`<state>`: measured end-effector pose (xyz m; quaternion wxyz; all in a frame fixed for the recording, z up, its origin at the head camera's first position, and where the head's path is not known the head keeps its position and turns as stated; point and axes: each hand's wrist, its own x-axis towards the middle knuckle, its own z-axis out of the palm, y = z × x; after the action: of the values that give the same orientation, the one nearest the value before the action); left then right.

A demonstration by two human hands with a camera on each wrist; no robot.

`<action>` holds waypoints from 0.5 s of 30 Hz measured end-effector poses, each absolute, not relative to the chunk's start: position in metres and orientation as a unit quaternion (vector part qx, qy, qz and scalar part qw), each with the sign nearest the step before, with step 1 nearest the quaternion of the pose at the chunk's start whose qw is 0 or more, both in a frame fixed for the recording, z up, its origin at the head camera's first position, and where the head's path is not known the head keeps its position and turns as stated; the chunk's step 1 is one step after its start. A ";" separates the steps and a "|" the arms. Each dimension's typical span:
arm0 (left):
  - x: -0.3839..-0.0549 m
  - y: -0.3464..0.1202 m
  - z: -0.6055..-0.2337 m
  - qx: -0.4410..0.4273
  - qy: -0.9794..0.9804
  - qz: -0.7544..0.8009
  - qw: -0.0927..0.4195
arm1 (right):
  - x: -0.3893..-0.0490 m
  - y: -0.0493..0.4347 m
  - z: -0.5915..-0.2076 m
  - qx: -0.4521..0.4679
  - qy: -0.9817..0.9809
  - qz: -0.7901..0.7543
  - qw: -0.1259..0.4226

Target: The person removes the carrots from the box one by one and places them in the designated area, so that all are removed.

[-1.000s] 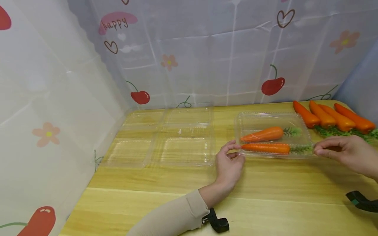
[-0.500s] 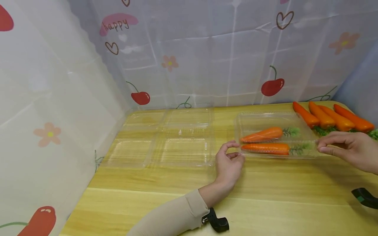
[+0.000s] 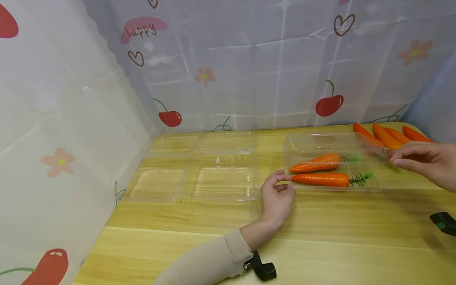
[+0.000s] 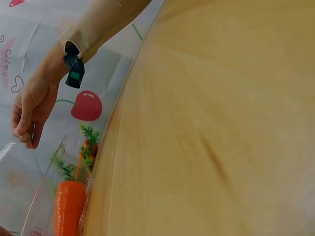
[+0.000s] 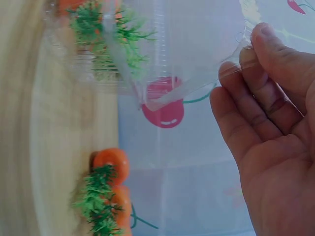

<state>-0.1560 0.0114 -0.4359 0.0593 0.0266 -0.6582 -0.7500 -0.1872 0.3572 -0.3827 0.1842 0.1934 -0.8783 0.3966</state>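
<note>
A clear plastic clamshell box (image 3: 338, 189) stands right of centre in the head view, with two orange carrots inside: a front carrot (image 3: 320, 180) and a rear carrot (image 3: 317, 163), both with green tops. My left hand (image 3: 278, 200) holds the box's front left corner between thumb and fingers. At the other end, my right hand (image 3: 429, 160) pinches the corner of the lid (image 3: 320, 139), which is raised at a slant above the carrots. The right wrist view shows the lid's bent edge between thumb and fingertips of the right hand (image 5: 275, 113).
Several more carrots (image 3: 384, 136) lie at the back right, partly hidden by the right hand. To the left, other clear plastic boxes (image 3: 221, 200) lie opened out on the wooden table (image 3: 320, 245). A printed curtain (image 3: 249, 79) closes off the back.
My right hand has moved up and back, lifting the lid from low over the carrots to a steeper slant. The front carrot now shows uncovered. My left hand has stayed at its corner.
</note>
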 end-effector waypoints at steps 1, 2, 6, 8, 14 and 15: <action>-0.156 0.011 -0.436 0.024 -0.659 -0.749 0.061 | -0.189 0.357 -0.381 0.194 -0.876 0.400 0.185; -0.157 0.011 -0.437 0.023 -0.658 -0.750 0.062 | -0.190 0.357 -0.380 0.196 -0.873 0.406 0.188; -0.157 0.011 -0.438 0.023 -0.652 -0.756 0.060 | -0.194 0.358 -0.377 0.184 -0.859 0.442 0.183; -0.157 0.011 -0.438 0.025 -0.650 -0.757 0.060 | -0.196 0.358 -0.375 0.178 -0.855 0.452 0.180; -0.157 0.011 -0.437 0.026 -0.649 -0.757 0.061 | -0.204 0.357 -0.370 0.161 -0.855 0.454 0.193; -0.157 0.011 -0.437 0.026 -0.650 -0.757 0.061 | -0.205 0.356 -0.369 0.158 -0.854 0.456 0.197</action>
<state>-0.1570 0.0107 -0.4366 0.0614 0.0256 -0.6500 -0.7570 -0.2047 0.3560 -0.3685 0.1974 0.1576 -0.8536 0.4555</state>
